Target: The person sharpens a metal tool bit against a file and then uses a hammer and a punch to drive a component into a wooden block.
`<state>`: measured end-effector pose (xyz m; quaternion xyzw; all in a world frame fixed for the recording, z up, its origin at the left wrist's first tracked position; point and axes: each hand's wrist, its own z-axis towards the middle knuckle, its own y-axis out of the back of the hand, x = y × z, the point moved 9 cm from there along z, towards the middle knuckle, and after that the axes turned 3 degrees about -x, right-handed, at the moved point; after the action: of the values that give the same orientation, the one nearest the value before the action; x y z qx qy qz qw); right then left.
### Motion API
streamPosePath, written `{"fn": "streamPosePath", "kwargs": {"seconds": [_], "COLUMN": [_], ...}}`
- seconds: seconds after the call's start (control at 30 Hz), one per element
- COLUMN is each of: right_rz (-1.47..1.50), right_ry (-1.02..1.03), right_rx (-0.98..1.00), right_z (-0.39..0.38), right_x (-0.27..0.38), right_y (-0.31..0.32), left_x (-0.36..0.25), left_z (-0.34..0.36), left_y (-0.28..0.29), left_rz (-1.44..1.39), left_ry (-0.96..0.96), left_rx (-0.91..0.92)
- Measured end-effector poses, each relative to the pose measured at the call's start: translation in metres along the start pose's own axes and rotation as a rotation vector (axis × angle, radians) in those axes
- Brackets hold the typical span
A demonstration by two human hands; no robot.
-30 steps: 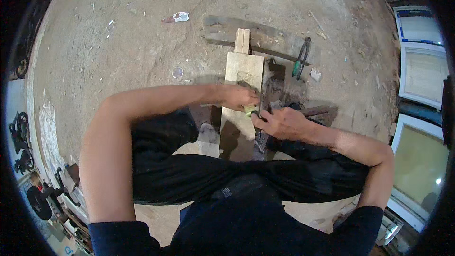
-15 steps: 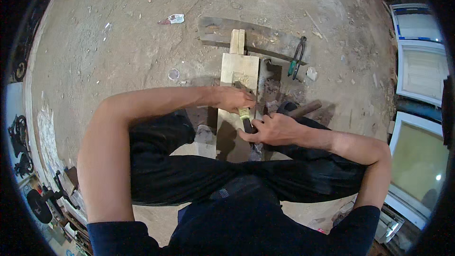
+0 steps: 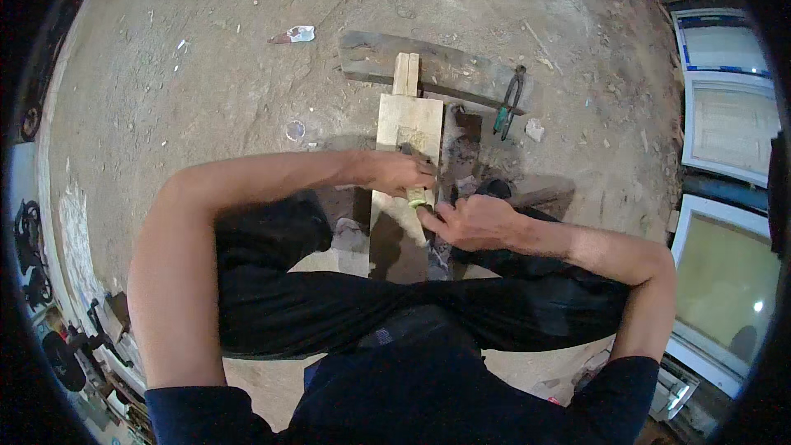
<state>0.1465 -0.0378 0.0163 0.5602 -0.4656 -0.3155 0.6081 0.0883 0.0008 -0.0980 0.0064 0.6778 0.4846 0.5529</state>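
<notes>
My left hand (image 3: 401,173) is closed round a chisel-like tool (image 3: 416,197) with a yellowish handle; its dark end shows just beyond the fingers. At the near end of that handle, my right hand (image 3: 475,222) is closed, its fingertips pressed against the tool. Under both hands lies a pale wooden board (image 3: 387,124), lengthwise between my legs, with a rough worked patch on its face. A narrower tongue of wood (image 3: 405,74) extends from the board's far end and rests on a grey plank (image 3: 375,53). The tool's tip is partly hidden by my left hand.
Dark pincers (image 3: 510,103) with a green grip lie across the plank's right end. A white scrap (image 3: 534,129) and a small packet (image 3: 301,34) sit on the dirt floor. White-framed panels (image 3: 725,288) stand along the right side.
My right hand has closed in on the tool's near end, covering the dark part that showed there. The left hand keeps its hold. The whole view has shifted slightly.
</notes>
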Motion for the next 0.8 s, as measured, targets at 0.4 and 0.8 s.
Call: {"fn": "streamPosePath", "kwargs": {"seconds": [0.4,0.8], "right_rz": [0.046,0.028], "right_ry": [-0.021,0.087], "right_rx": [0.096,0.064], "right_z": [-0.003,0.007], "right_x": [-0.002,0.038], "right_y": [-0.022,0.019], "left_x": [0.007,0.015], "left_z": [0.002,0.006], "left_y": [-0.011,-0.009], "left_rz": [-0.039,0.002], "left_ry": [0.132,0.055], "left_rx": [0.179,-0.021]}}
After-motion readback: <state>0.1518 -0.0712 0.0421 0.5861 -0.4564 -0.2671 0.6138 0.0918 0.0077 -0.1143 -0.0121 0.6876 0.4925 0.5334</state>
